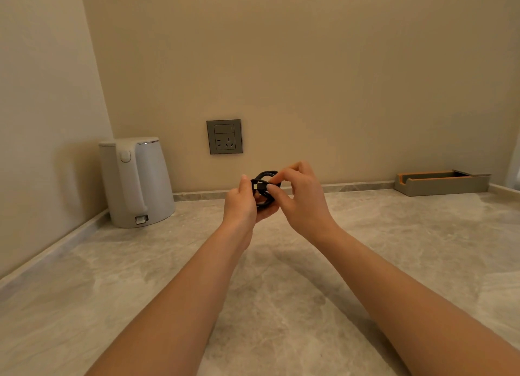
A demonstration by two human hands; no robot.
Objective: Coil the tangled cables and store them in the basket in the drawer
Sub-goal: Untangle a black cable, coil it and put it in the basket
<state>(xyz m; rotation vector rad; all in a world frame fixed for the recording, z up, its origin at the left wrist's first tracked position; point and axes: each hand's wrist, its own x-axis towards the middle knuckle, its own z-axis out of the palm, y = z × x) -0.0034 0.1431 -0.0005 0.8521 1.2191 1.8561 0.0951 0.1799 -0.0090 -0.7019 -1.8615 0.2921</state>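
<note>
So the coiling part is looking mostly done for this one. The black cable [263,191] is already sitting in a small round bundle of a few loops, not a tangle, and I'm guessing the person is just tucking or wrapping the last loose end with the plug on it. What's left, as far as I can judge: finishing that end off, then getting the bundle into the basket in the drawer. Neither the basket nor the drawer is showing up anywhere in the view, and I'm not seeing any other cables lying on the counter [281,285] either, so I can't say how many more there are.

The cable is being held up in the air above the counter, between both hands and not touching the surface. The left hand [240,207] is gripping the coil from the left side and underneath, fingers curled round the loops. The right hand [299,198] is coming in from the right and pinching the short plug end between thumb and fingertips, right across the front of the coil. A white kettle [138,181] is standing well off to the left.
</note>
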